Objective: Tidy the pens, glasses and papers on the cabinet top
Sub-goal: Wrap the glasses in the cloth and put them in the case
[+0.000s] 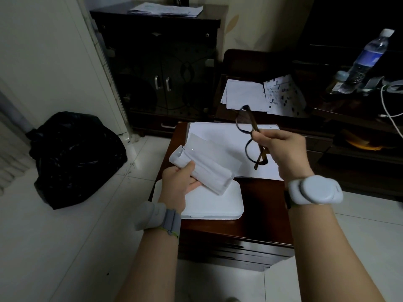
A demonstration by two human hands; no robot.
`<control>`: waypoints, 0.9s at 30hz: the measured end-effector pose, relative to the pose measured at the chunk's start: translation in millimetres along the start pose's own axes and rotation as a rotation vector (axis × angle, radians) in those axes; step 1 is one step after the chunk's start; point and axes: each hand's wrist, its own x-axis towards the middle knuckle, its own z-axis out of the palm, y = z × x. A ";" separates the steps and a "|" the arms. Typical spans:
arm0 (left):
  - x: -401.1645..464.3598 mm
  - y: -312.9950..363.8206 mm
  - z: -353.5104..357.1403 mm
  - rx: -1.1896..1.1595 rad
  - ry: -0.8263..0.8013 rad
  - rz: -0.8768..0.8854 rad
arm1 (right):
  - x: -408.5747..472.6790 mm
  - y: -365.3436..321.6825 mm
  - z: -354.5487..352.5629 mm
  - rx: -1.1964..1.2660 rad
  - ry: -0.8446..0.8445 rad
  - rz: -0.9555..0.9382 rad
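While above the cabinet [257,214], glasses [250,136] in right fingers [265,137], case [202,168] in left fingers [188,168].

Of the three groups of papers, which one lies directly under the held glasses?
The white sheets on the near cabinet, below the glasses.

White paper sheets [220,136] lying at far edge of dark wooden cabinet top [261,203]; flat white rectangular box [218,205] sitting at near-left corner.
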 end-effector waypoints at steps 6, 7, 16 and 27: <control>-1.8 -1.7 0.5 0.024 -0.030 0.007 | -14.5 -3.2 27.8 0.102 -0.211 0.064; -2.3 -1.2 0.6 0.021 -0.037 0.008 | -16.9 -1.7 32.1 0.088 -0.238 0.068; -3.1 0.4 -0.3 0.014 -0.052 0.012 | -25.6 19.2 49.2 -0.144 -0.268 0.058; -5.3 1.3 1.0 0.010 -0.062 0.008 | -22.9 25.5 49.4 -0.272 -0.283 -0.009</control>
